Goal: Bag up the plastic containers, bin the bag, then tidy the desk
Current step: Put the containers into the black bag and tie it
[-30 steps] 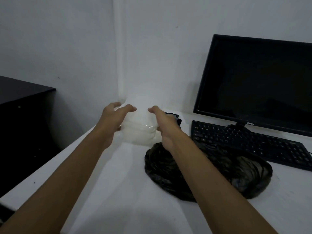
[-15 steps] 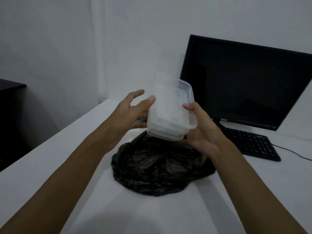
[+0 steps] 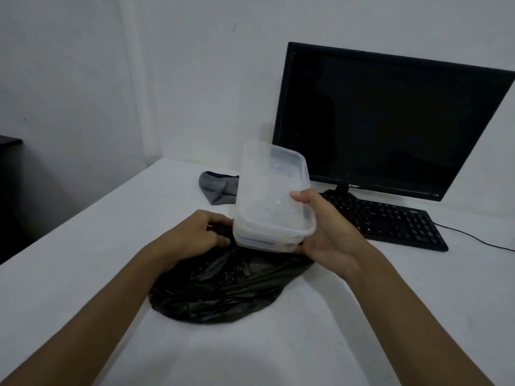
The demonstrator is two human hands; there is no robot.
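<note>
Right hand (image 3: 331, 232) holds a stack of clear plastic containers (image 3: 274, 196), thumb hooked over the top lid's near edge, fingers curled under the right end. The stack is lifted off the bench (image 3: 83, 260) and tilted, far end higher, sitting just above the far edge of the black bag (image 3: 223, 288). Looks like two or three containers nested together, hard to count through the cloudy plastic.

Left hand (image 3: 195, 235) is down at the bag's far-left edge, fingers curled and pinching a fold of the black plastic, right beside the stack's lower left corner. The bag lies crumpled and mostly flat on the white bench between both forearms.

Behind the stack, a grey pouch (image 3: 217, 188) lies on the bench, partly hidden by the containers. Black monitor (image 3: 390, 118), screen dark, stands at far right against the wall. Black keyboard (image 3: 390, 221) sits in front of it, its left end behind the right hand, with a cable trailing off to the right.
</note>
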